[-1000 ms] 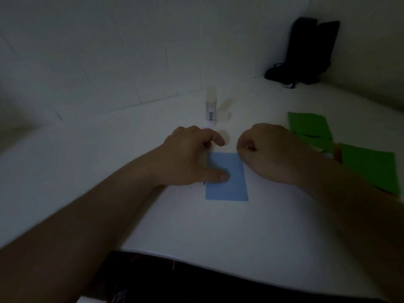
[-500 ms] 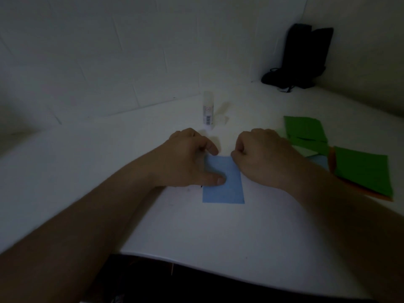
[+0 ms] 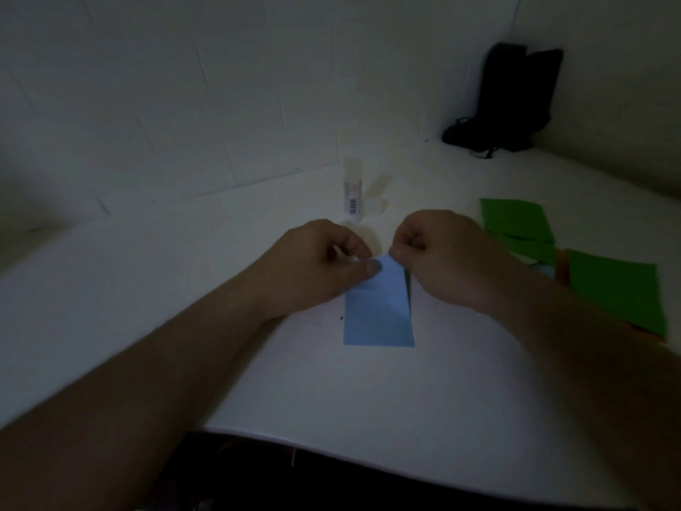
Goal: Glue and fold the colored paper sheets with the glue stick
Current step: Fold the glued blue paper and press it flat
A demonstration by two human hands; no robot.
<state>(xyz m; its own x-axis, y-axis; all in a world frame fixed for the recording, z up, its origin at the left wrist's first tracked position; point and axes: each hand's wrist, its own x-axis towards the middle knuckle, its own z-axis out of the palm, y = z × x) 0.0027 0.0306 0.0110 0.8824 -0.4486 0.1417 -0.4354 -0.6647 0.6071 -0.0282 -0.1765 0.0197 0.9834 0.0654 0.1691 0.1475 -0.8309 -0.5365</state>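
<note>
A folded blue paper sheet [image 3: 379, 315] lies on the white table [image 3: 331, 392] in front of me. My left hand [image 3: 317, 267] pinches its far left corner between thumb and fingers. My right hand [image 3: 442, 260] pinches the far right corner, and the top layer lifts a little off the table there. A white glue stick [image 3: 352, 191] stands upright just beyond my hands, capped.
Green paper sheets [image 3: 516, 223] lie to the right, with another green sheet [image 3: 615, 293] over orange and blue ones. A black bag [image 3: 512, 101] leans in the far right corner. White walls close the table behind and right. The table's near edge is dark.
Both hands went from pressing the blue sheet flat to pinching its far corners. The far edge of the top layer has risen off the table.
</note>
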